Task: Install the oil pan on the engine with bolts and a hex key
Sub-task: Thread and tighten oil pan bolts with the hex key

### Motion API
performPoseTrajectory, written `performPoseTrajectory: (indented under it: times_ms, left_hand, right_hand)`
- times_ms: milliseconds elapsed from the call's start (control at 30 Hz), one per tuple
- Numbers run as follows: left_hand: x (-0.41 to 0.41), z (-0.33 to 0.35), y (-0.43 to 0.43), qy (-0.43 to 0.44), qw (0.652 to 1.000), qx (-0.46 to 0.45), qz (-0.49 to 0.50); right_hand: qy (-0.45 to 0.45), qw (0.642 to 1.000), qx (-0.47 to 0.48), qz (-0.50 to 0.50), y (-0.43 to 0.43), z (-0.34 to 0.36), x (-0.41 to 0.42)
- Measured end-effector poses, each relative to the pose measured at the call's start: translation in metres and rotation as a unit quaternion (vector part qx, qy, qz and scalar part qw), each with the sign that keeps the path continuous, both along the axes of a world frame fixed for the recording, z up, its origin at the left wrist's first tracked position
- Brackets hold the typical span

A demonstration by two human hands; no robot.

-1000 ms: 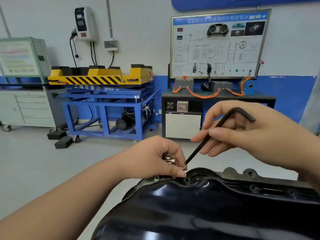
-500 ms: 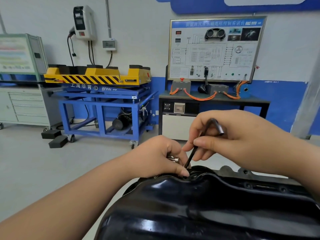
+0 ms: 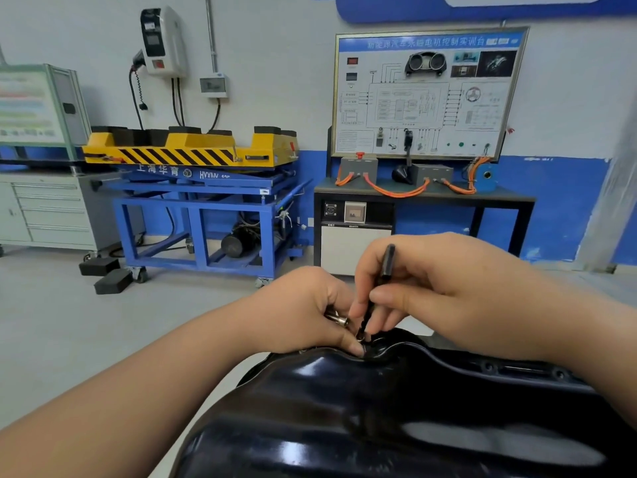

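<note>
Change: your hex key (image 3: 387, 262) is descending onto the bolt (image 3: 360, 338) at the oil pan (image 3: 379, 408) rim.
Right grip (image 3: 448, 294): clamping the key.
Left grip (image 3: 303, 312): pinching the bolt, holding spare bolts (image 3: 336, 319).
Meaning: tightening is likely beginning.

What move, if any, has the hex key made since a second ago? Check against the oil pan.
Yes. The hex key has dropped toward the oil pan rim, standing steeper.

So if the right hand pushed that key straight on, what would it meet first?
Probably the bolt at the rim of the oil pan, pinched by the left hand. The hex key in the right hand looks nearly on it.
</note>
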State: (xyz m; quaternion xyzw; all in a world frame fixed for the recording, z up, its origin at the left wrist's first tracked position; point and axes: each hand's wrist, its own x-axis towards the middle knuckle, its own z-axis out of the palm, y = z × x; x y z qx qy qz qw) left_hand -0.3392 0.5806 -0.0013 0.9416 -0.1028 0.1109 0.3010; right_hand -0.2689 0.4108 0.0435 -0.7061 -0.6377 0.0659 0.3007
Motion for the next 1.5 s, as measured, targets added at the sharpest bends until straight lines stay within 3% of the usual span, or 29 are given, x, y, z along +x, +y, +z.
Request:
performPoseTrajectory:
  times_ms: [167,433,633,1200,1500]
  left_hand:
    - [0.002,-0.001,0.0,-0.001,1.0,0.03,-0.002]
    - [-0.002,-0.009,0.003,0.002,0.995,-0.1,0.002]
    - [-0.002,-0.013,0.0,-0.01,0.994,-0.101,0.03]
    - [-0.001,-0.013,0.003,0.023,0.995,-0.095,-0.019]
    - [-0.001,-0.014,0.001,0.039,0.988,-0.147,-0.029]
  right_hand:
    - [-0.023,1.0,-0.001,0.004,-0.002,0.003,-0.002]
    - [0.064,0.997,0.045,-0.016,0.0,-0.003,0.003]
    - [0.08,0.994,0.07,-0.023,0.0,-0.009,0.002]
    - [0.041,0.998,0.044,-0.011,-0.003,-0.011,-0.003]
    - [0.056,0.996,0.064,-0.01,-0.002,-0.011,-0.002]
